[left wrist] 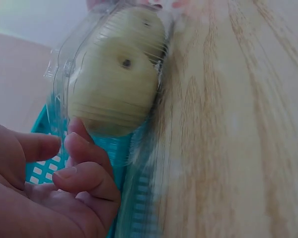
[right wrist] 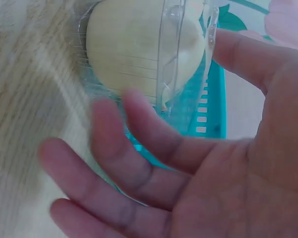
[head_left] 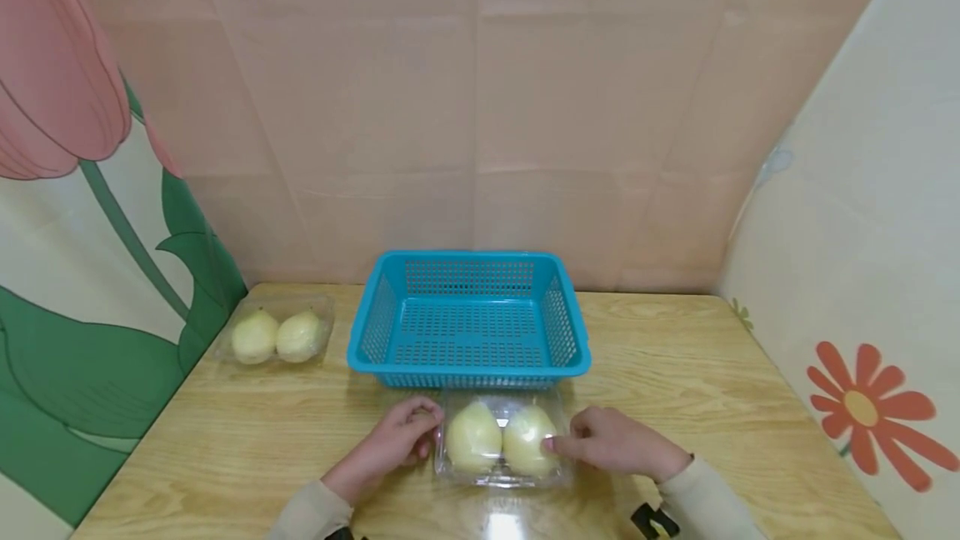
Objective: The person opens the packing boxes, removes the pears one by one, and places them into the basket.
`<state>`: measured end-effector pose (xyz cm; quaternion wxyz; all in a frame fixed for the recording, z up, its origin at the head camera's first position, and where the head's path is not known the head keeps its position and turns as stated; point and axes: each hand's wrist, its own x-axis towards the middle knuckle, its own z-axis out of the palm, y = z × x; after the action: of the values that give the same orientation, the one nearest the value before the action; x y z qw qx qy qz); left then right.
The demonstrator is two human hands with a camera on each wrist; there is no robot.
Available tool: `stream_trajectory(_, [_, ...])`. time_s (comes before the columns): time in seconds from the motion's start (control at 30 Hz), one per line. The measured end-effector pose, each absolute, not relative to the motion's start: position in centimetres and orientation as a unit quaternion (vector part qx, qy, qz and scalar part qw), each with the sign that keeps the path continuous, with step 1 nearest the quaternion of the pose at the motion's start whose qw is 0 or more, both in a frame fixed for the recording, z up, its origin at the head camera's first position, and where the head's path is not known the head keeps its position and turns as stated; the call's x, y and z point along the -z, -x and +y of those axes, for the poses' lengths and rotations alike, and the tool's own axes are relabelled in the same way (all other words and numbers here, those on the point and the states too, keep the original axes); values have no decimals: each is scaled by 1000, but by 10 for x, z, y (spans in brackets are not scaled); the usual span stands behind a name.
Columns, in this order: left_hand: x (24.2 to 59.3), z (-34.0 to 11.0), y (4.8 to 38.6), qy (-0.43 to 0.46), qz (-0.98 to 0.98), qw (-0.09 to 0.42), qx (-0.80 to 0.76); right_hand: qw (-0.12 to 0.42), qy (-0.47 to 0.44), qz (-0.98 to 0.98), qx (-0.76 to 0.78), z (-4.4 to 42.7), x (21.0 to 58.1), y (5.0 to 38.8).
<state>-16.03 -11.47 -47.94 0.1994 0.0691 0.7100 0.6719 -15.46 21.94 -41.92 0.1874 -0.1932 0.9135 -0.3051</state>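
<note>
A clear plastic clamshell box (head_left: 501, 480) with two pale yellow pears (head_left: 474, 438) lies on the table in front of a blue basket (head_left: 468, 369). At the box's left side is my left hand (head_left: 397, 440). Its fingers are loosely bent, with the fingertips by the plastic wall (left wrist: 59, 84) and the thumb apart from them. My right hand (head_left: 617, 442) is at the right side, its thumb lying over the lid's edge. In the right wrist view its fingers (right wrist: 144, 173) are spread and slightly bent beside the box. Whether these fingers press on the plastic, I cannot tell.
Another clear box with two pears (head_left: 255, 337) stands at the table's back left. The basket, with perforated walls, sits near the back edge. Wooden tabletop (head_left: 675, 365) extends to the right. A pinkish cloth (head_left: 585, 107) hangs behind, and printed flower sheets flank both sides.
</note>
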Motion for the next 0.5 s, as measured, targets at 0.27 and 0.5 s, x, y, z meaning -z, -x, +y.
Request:
stream_trajectory(0.27, [479, -123, 148, -73, 702, 250, -663, 45, 206, 934, 287, 201, 410, 148])
stream_trajectory(0.5, [479, -130, 141, -113, 662, 307, -674, -90, 346, 909, 214, 165, 403, 136])
